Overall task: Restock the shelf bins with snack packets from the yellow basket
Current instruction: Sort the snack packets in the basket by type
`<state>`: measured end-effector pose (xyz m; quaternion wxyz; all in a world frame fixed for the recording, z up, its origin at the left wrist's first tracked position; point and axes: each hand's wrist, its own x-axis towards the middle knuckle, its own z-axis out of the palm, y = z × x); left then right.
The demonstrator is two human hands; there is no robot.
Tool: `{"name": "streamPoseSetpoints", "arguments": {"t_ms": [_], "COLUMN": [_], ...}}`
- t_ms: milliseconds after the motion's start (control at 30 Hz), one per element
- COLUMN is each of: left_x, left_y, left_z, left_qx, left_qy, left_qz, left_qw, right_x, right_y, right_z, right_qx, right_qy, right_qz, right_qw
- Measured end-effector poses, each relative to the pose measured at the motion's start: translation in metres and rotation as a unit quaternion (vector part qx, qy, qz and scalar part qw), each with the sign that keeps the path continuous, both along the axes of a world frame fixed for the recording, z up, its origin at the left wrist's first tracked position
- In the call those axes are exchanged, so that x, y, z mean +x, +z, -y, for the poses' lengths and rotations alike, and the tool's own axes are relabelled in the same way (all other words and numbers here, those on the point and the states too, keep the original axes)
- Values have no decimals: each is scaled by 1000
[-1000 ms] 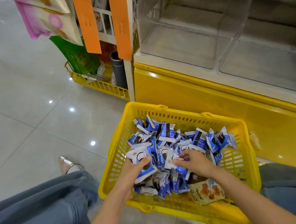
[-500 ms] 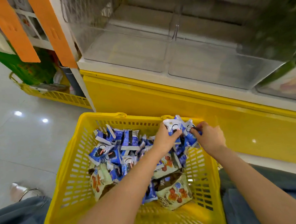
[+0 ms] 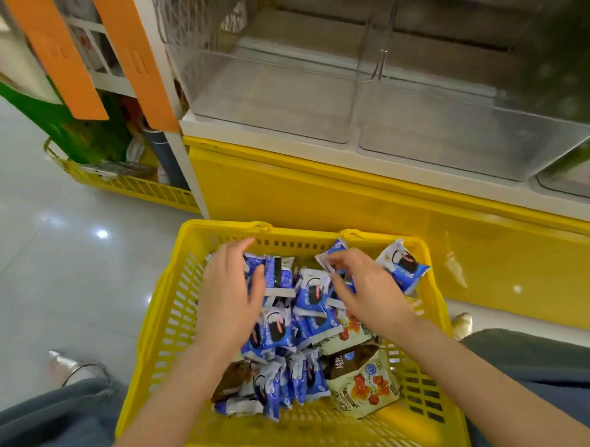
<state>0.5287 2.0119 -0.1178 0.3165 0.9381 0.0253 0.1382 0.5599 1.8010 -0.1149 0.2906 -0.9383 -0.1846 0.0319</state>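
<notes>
1. Snack packets (image 3: 311, 301), mostly blue, lie heaped inside the yellow basket (image 3: 162, 332); a beige packet (image 3: 363, 387) lies at the heap's near-right edge.
2. The left hand (image 3: 227, 295) rests on the heap at the basket's far-left side, fingers straight, grasping nothing.
3. The right hand (image 3: 368, 287) curls its fingers round a blue packet (image 3: 336, 248) near the basket's far rim.
4. Clear shelf bins (image 3: 280, 97) stand above and beyond the basket.

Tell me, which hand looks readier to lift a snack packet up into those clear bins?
Right, probably. The right hand seems to pinch a blue packet near the yellow basket's far rim, below the clear bins. The left hand lies open on the pile, gripping nothing I can see.
</notes>
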Motion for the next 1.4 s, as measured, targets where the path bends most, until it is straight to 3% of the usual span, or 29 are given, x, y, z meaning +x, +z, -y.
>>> {"name": "streamPoseSetpoints", "arguments": {"t_ms": [133, 267, 433, 533, 633, 733, 800, 833, 900, 933, 1100, 1233, 1333, 1400], "left_x": [-45, -74, -95, -95, -92, -91, -91, -89, -87, -86, -82, -84, -85, -87], "left_y": [-16, -41, -55, -55, -47, -33, -24, -18, -6, -4, -5, -11, -15, -17], "left_z": [-81, -108, -106, -106, -101, -87, -75, -68, -56, -52, -57, -71, -78, -81], "left_qx": [40, -84, -161, -166, -81, -9, -127, -233, -430, -464, -500, -505, -509, -519], "left_qy": [144, 183, 148, 149, 224, 249, 191, 162, 111, 77, 26, 92, 138, 157], "left_qz": [-65, -203, -215, -215, -186, -83, -88, -136, -251, -282, -202, -182, -178, -176], "left_qw": [987, 958, 952, 951, 953, 965, 969, 949, 860, 836, 842, 838, 831, 822], "right_x": [-16, -43, -47, -44, -48, -50, -51, -52, -55, -57, -58, -50, -62, -70], "right_y": [-40, -81, -94, -91, -80, -58, -41, -32, -15, -7, 0, -37, -74, -90], "right_z": [-42, -77, -100, -106, -110, -109, -107, -107, -112, -117, -135, -129, -129, -132], "right_qx": [-77, -88, 35, 7, -5, 2, 44, 76, 159, 206, 289, 156, 43, 13], "right_qy": [42, 8, -156, -169, -138, -98, -87, -90, -100, -93, -72, -109, -81, -78], "right_qz": [-163, -314, -336, -338, -322, -274, -265, -265, -269, -281, -274, -270, -369, -366], "right_qw": [983, 945, 928, 926, 937, 957, 959, 957, 945, 933, 914, 944, 925, 927]}}
